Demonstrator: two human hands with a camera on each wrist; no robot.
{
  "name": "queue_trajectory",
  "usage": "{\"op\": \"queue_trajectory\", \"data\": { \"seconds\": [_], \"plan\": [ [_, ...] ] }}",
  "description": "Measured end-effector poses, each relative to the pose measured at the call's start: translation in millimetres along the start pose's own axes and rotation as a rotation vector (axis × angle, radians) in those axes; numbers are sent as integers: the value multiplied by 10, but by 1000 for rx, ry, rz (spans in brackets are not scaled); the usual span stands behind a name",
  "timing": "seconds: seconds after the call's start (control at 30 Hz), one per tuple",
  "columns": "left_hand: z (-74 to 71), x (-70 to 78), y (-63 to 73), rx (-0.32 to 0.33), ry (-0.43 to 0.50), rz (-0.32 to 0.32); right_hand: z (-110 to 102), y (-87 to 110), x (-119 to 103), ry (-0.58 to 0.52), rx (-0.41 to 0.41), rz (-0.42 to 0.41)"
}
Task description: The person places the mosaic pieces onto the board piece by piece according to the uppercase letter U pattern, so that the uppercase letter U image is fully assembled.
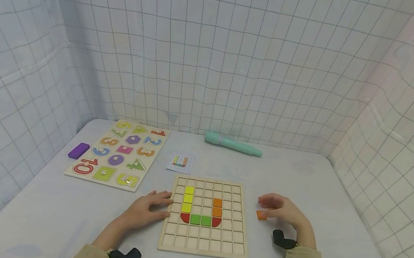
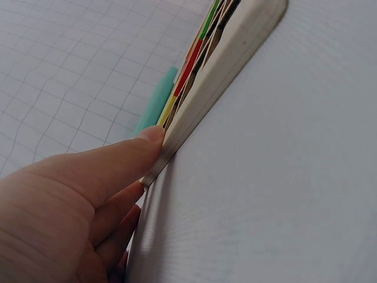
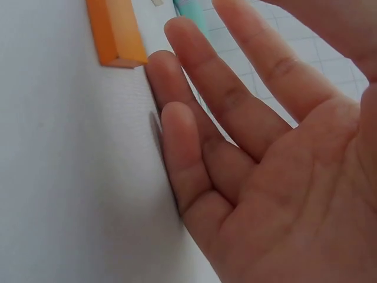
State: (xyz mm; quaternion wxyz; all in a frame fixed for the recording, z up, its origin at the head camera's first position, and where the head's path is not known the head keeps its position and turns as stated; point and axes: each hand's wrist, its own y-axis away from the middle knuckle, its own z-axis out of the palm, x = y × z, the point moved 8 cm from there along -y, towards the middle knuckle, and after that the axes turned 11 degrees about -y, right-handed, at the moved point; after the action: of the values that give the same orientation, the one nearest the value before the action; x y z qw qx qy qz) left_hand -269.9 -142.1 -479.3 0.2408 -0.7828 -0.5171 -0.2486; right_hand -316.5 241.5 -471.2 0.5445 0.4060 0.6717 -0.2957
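Note:
A wooden grid board (image 1: 203, 247) carries three yellow tiles (image 1: 188, 198), two red rounded pieces (image 1: 185, 217), two green tiles (image 1: 195, 219) and two orange tiles (image 1: 216, 211), together forming a U. At the board's left edge rests my left hand (image 1: 143, 212), thumb and fingertips touching its side, as the left wrist view also shows. My right hand (image 1: 285, 211) is right of the board with fingers loosely bent. Beneath its thumb side lies a loose orange tile (image 3: 118, 32) on the table; in the right wrist view the visible fingers do not grip it.
Behind the board lies a small card (image 1: 180, 163) with a printed U pattern. A number-and-shape puzzle board (image 1: 144, 169) is at the left, beside a purple block (image 1: 79, 151). Farther back, a turquoise pen-shaped thing (image 1: 235, 144) lies near the grid-patterned back wall (image 1: 211, 56).

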Motion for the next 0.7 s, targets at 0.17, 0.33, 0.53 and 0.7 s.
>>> {"op": "queue_trajectory", "data": {
  "seconds": [0.17,0.33,0.53,0.7],
  "plan": [
    [-4,11,0,-2,-4,2,4,-4,18,13,4,5],
    [-6,17,-3,2,-4,14,19,5,3,36,-2,2],
    [-4,18,-9,5,-14,25,27,22,9,65,-1,18],
    [-3,24,-12,7,-10,36,23,19,17,86,0,20]
  ]
}}
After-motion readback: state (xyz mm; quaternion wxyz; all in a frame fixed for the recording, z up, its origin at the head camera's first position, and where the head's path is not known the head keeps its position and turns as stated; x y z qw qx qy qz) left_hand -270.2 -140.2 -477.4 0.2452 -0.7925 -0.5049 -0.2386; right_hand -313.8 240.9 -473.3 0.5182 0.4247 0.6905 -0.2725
